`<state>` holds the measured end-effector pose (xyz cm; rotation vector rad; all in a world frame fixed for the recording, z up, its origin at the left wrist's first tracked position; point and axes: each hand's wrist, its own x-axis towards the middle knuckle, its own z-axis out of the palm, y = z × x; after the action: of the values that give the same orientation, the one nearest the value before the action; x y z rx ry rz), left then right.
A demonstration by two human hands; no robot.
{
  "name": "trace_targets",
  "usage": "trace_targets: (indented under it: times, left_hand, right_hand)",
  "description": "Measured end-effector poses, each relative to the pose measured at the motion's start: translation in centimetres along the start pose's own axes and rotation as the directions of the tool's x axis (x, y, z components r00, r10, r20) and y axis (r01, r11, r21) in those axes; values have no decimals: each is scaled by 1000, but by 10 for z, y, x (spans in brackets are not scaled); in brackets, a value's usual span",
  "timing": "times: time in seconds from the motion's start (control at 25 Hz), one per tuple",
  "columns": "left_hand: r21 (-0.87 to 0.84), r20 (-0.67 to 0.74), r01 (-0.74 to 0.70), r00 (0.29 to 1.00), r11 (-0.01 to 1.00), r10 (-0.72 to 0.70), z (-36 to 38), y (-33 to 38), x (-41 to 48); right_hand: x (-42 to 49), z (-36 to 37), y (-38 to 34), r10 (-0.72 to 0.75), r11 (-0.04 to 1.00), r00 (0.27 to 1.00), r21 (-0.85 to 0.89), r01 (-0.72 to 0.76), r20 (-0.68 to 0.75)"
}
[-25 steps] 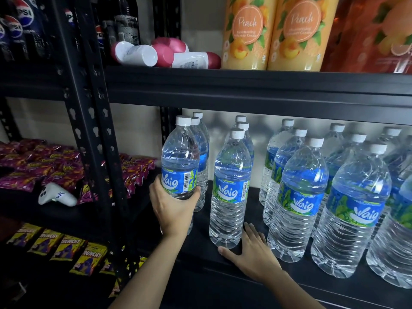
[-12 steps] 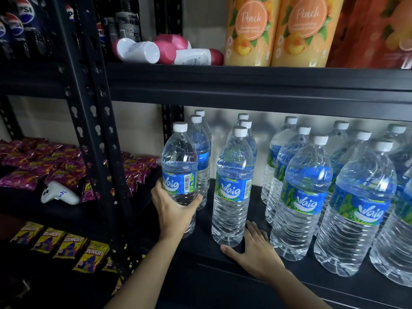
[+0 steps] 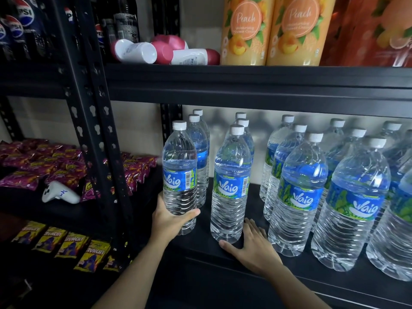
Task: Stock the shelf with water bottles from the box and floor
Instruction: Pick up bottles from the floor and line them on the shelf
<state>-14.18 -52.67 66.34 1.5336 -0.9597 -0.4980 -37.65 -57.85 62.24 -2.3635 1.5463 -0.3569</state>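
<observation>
Left hand (image 3: 170,217) grasping water bottle (image 3: 179,175) beside upright post (image 3: 93,121); right hand (image 3: 249,246) flat, released, on shelf (image 3: 245,275).

Single head-worn wide-angle view, facing forward and slightly down into a black metal shelf rack (image 3: 256,94).

Close range: clear plastic water bottles with blue labels (image 3: 231,186) fill centre and right of frame, forearms entering from the bottom edge. Level roughly with the board above the bottles, so orange peach-print bottles (image 3: 245,30) on the upper tier get cropped at the top. Adjacent bay with purple snack packets (image 3: 44,168) visible far left. Straight edges bowed toward the frame borders. No second view, no overlap.
</observation>
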Motion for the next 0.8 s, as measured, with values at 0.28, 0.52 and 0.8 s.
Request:
trace_targets:
  times: [0.28, 0.52, 0.8]
  left_hand:
    - [77, 120, -11, 993, 997, 2, 10, -11, 4]
    - [99, 113, 28, 993, 995, -39, 11, -11, 6]
    - [122, 139, 103, 983, 987, -120, 7, -8, 7]
  right_hand:
    - [-1, -1, -1, -11, 1000, 1000, 3, 11, -18]
    - [-1, -2, 0, -7, 1000, 1000, -14, 7, -18]
    - [0, -2, -1, 1, 1000, 1000, -16, -1, -4]
